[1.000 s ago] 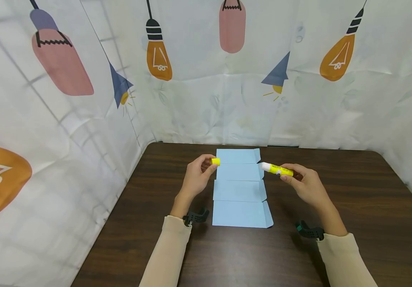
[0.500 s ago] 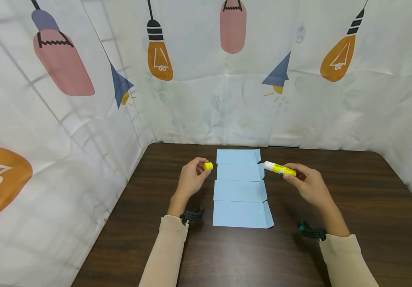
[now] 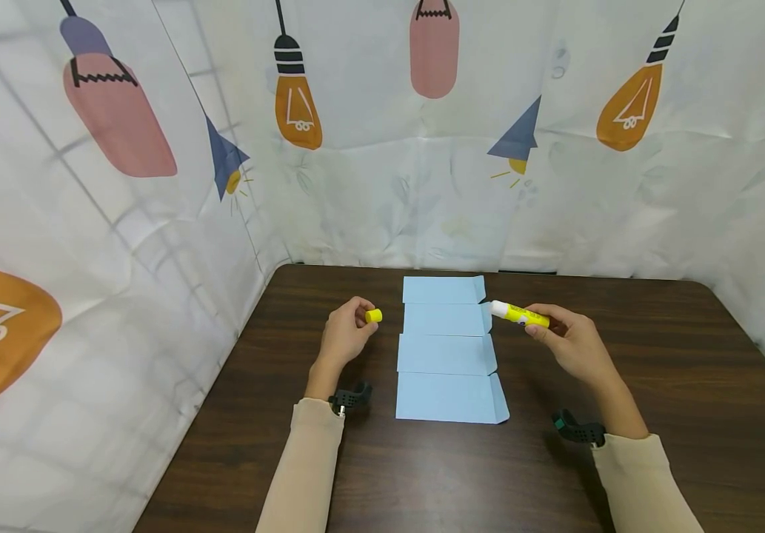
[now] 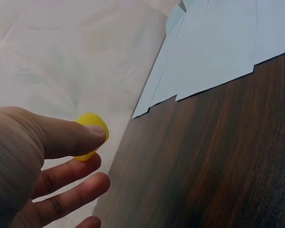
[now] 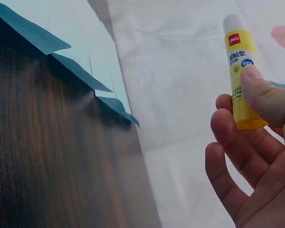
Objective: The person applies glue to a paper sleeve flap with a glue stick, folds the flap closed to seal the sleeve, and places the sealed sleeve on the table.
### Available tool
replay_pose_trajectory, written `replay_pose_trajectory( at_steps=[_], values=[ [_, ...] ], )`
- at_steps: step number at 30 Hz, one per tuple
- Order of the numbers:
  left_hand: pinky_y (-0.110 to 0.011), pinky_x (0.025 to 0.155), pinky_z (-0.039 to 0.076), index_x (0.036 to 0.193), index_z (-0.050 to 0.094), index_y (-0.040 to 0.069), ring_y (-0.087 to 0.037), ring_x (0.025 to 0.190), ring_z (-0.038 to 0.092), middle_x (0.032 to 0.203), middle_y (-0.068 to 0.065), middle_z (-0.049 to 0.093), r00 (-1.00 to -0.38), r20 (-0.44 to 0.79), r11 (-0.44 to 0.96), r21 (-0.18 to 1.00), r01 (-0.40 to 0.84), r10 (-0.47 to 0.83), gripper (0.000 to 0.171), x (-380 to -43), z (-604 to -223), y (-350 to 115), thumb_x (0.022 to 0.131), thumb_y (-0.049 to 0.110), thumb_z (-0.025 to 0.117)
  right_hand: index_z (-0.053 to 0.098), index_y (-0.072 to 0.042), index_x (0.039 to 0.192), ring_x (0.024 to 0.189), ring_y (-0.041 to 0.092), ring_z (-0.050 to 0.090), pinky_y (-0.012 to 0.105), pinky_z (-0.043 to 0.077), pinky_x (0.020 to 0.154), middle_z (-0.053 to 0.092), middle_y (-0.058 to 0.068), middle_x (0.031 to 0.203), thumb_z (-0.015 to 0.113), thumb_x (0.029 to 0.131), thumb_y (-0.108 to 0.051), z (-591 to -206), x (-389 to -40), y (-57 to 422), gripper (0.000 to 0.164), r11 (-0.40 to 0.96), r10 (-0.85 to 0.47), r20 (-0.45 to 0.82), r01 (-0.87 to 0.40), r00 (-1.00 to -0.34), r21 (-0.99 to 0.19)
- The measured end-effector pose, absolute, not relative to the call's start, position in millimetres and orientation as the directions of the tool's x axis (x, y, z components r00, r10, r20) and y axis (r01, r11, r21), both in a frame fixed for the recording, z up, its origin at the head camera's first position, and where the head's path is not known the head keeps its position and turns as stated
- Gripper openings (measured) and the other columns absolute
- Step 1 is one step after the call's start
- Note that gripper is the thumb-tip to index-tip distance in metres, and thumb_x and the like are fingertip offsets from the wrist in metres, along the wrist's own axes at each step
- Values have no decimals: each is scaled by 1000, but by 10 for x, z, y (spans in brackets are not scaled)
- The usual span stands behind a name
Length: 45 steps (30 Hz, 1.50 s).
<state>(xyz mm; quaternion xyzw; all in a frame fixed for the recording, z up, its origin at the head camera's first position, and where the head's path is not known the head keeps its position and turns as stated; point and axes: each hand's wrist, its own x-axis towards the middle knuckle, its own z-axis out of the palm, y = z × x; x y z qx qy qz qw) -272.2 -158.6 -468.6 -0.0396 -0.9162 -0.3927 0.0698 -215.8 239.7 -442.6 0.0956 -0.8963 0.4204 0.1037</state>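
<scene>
Fingers of both hands are gripping: those of the left hand pinch a small yellow cap, and those of the right hand hold a yellow glue stick. Nearest the viewer are the beige sleeves on both forearms, resting over a dark brown counter with a wood grain. Just past the cuffs, a black strap circles the left wrist, and a second black strap, marked with green, circles the right.

Between the hands lies a light blue paper, its four sections running in a column away from the person, the nearest one the largest, with flaps along its right side. Farther on, the cap is held to the left of the paper, apart from it. On the other side, the glue stick is held up with its white end toward the paper; the right wrist view shows the thumb across its barrel and a red label reading "deli".

Beyond the far edge of the counter hangs a white fabric backdrop, wrinkled in places, printed with orange bulbs, pink shapes and blue lamps.
</scene>
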Motion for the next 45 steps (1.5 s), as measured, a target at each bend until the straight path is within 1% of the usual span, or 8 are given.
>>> replay_pose_trajectory(
  at_steps=[9,15,21,26,29,33,36,45],
  values=[
    [-35,73,49,117,69,19,-19,85,61,99,0,69,-996,88,719,693,51,-14,25,-2719,-4719,-1610,94,25,75,67,-10,131,82,22,59,26,49,63,70,15,110,70,99,-27,-4474,-2197,2414,37,616,-84,232,-234,-969,-752],
    [-32,68,48,122,70,17,-19,84,60,101,-2,68,-998,64,738,674,39,-6,29,-2752,-4775,-1620,95,26,75,66,-8,133,83,22,62,25,47,63,69,18,109,71,98,-25,-4513,-2215,2438,40,586,-76,210,-214,-975,-781],
    [-36,73,48,122,71,19,-23,85,58,101,-4,65,-999,48,766,643,18,-17,28,-2750,-4806,-1614,95,26,75,64,-5,135,81,13,62,24,47,63,70,20,110,70,98,-20,-4533,-2229,2435,40,571,-83,204,-214,-976,-792],
    [-39,78,48,122,72,19,-23,86,57,102,-6,65,-998,58,797,603,31,-4,28,-2750,-4822,-1606,95,24,75,63,-1,135,79,7,62,25,45,63,71,24,105,67,99,-13,-4573,-2257,2406,38,554,-88,186,-203,-979,-808],
    [-40,80,49,123,72,18,-24,87,57,103,-6,65,-998,65,809,587,39,1,29,-2751,-4829,-1600,95,24,75,63,-3,135,81,13,64,25,45,63,71,24,103,67,100,-17,-4589,-2260,2390,38,525,-98,177,-202,-979,-827],
    [-43,85,48,124,72,19,-24,89,59,104,-6,65,-998,66,812,582,41,4,30,-2756,-4851,-1596,94,24,75,65,-7,133,87,31,67,26,47,65,71,24,104,68,100,-26,-4631,-2268,2373,39,499,-106,175,-204,-979,-842],
    [-45,89,46,125,71,19,-24,91,59,105,-5,66,-998,61,813,581,41,6,31,-2763,-4865,-1595,94,23,75,65,-7,133,89,37,67,27,49,66,70,26,106,67,100,-28,-4645,-2270,2356,39,494,-107,168,-199,-980,-846],
    [-47,93,43,129,69,19,-24,91,60,104,-4,66,-999,46,811,584,32,6,35,-2762,-4863,-1595,95,25,75,64,-5,135,85,20,70,26,49,66,71,21,104,67,100,-22,-4614,-2263,2391,38,507,-82,171,-189,-982,-841]
  ],
)
